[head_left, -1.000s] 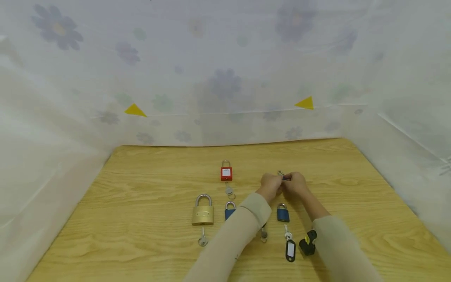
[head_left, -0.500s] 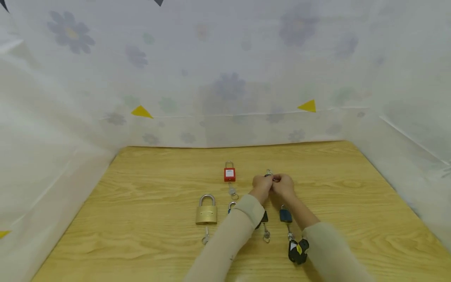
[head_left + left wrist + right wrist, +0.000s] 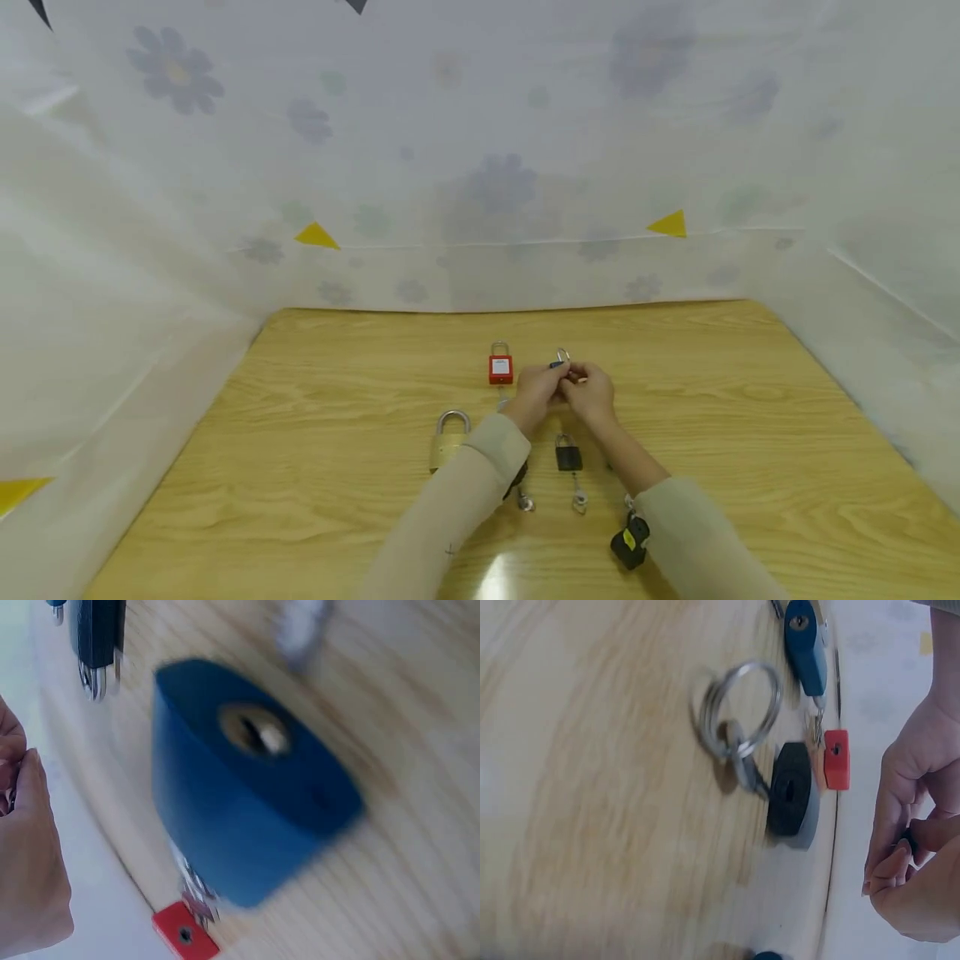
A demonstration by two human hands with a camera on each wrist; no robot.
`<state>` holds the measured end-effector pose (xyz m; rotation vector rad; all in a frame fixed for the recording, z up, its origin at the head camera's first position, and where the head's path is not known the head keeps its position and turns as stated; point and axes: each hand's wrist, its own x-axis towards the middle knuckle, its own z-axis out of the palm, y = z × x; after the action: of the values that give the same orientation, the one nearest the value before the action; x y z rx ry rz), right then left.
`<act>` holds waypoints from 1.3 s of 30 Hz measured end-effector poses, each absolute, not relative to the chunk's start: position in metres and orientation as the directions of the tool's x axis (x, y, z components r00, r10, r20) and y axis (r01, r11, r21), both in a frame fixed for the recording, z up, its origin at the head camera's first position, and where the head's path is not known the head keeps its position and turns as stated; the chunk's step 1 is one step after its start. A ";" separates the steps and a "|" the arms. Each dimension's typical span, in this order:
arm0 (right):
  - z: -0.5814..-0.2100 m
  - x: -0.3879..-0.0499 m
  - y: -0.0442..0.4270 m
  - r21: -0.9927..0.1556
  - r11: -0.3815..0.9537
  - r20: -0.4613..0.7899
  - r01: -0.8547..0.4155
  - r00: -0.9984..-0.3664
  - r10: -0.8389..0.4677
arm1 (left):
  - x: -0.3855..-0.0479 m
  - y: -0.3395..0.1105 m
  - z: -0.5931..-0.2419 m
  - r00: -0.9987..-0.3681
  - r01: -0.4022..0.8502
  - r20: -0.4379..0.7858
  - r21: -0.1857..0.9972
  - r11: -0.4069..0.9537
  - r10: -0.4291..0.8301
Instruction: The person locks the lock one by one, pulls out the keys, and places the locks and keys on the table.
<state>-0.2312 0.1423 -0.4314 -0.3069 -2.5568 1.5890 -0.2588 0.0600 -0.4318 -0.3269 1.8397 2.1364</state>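
Both hands meet over the back of the table around a small dark-blue padlock (image 3: 557, 364), its metal shackle pointing up and away. The left hand (image 3: 536, 392) holds its body from the left; the right hand (image 3: 591, 393) pinches at it from the right. Fingers cover most of the body, and whether a key is in it cannot be seen. In the right wrist view, a small dark part (image 3: 906, 841) shows between the fingers. A red padlock (image 3: 500, 369) with a white label lies just left of the hands. Below them lies a black padlock (image 3: 567, 457).
A large brass padlock (image 3: 446, 450) lies partly behind the left sleeve. Another blue padlock (image 3: 225, 780) fills the left wrist view. Keys (image 3: 579, 500) on rings lie below the padlocks. A black camera (image 3: 630, 542) hangs by the right sleeve. Pale flowered sheets (image 3: 502, 183) enclose the wooden table.
Both hands have moved left with the padlock, closer to the red one. The black padlock has come out from behind the left sleeve. The view has shifted slightly.
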 end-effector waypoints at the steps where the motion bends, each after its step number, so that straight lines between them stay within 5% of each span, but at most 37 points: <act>1: -0.431 -0.231 0.140 -0.901 0.423 -0.001 0.101 -0.973 0.230 | -0.259 0.057 -0.431 -0.928 -0.371 -0.361 0.920 -0.129 0.094; 17: -0.390 -0.201 0.149 -0.942 0.331 0.110 -0.054 -0.982 0.152 | -0.219 -0.003 -0.413 -0.901 -0.364 -0.272 0.898 -0.248 0.337; 31: -0.375 -0.146 0.147 -0.991 0.122 0.051 -0.048 -0.998 0.026 | -0.170 -0.024 -0.402 -0.871 -0.309 -0.166 0.917 -0.254 0.462; 39: -0.372 -0.131 0.137 -0.927 0.331 0.164 -0.176 -0.984 -0.064 | -0.150 -0.026 -0.407 -0.870 -0.256 -0.115 0.936 -0.240 0.479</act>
<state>-0.1308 0.1374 -0.3720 0.2243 -2.4816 1.7485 -0.1504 -0.0257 -0.4068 0.2688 1.5631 2.1434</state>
